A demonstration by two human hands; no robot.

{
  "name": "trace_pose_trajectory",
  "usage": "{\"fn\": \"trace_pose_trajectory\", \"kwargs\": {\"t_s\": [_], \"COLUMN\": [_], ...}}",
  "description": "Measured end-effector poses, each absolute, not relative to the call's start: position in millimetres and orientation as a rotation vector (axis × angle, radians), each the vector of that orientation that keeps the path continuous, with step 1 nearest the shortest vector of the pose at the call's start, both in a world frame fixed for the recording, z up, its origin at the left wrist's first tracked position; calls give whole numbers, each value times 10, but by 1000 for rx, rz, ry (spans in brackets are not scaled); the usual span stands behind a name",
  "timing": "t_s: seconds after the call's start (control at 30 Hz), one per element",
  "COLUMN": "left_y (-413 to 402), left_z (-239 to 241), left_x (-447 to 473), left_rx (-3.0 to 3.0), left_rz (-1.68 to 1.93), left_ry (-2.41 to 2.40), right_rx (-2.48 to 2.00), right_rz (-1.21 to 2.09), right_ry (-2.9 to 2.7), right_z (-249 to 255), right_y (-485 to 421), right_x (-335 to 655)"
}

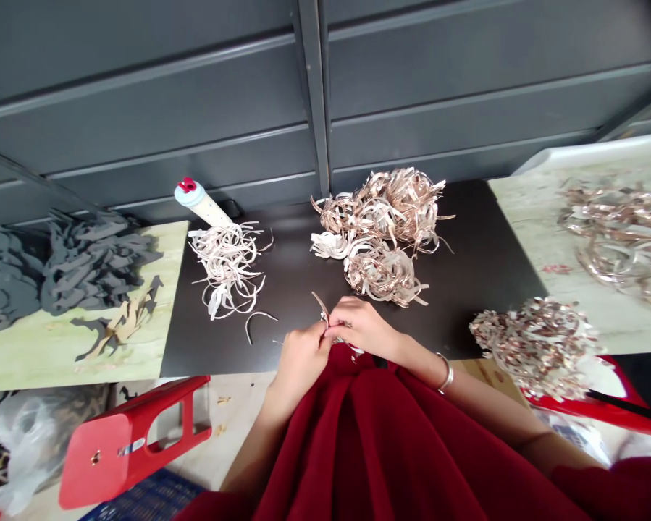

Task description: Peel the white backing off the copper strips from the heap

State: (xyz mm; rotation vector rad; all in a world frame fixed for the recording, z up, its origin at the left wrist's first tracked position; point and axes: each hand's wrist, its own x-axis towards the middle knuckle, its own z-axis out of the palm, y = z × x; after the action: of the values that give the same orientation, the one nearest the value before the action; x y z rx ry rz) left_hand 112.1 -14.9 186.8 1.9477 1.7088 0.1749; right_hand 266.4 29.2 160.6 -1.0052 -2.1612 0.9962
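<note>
Rose-gold strip (321, 307) is poking up between my left hand (302, 362) and right hand (362, 327), both closed and pinching it as I'm working over the dark desk (466, 304).

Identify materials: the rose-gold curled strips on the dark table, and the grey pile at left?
The curled strips look like thin metallised film or foil: bright rose-gold sheen, glinting curls; plastic backing is possible. The grey pile looks like matte foam or rubber sheet offcuts: no shine, thick-looking cut edges, though the look leaves that open.
</note>
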Motion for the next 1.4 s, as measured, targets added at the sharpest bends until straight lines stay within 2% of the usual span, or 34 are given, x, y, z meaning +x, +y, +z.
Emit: {"fn": "trace_pose_trajectory", "kwargs": {"t_s": [0.33,0.7,0.9,1.0,1.13,1.27,1.4], "left_y": [-178,-192,-175,-123,-33,-7,-25], "left_z": [1881,1764,1770,1761,1684,1667,1722], "left_x": [1141,1083,1010,1008,1067,1126,1160], "left_rx": [1604,1584,1651,1613,1350,1135,983], "left_rz": [502,564,472,414,592,690,763], "left_ry": [1524,1472,1453,1367,1243,1285,1232], "right_rx": [-978,-904,-811,-855,-878,-993,-966], "right_rz": [1487,1547,1679,1616,1479,1174,1075], "right_ry": [-1859,-1416,-1406,-1550,-1709,-1884,-1976], "right_z": [1638,1540,1536,1552,1563,1543,1545], "right_y": [397,307,307,245,152,135,129], "right_x": [2845,2841,2897,2869,2793,2787,2818]}}
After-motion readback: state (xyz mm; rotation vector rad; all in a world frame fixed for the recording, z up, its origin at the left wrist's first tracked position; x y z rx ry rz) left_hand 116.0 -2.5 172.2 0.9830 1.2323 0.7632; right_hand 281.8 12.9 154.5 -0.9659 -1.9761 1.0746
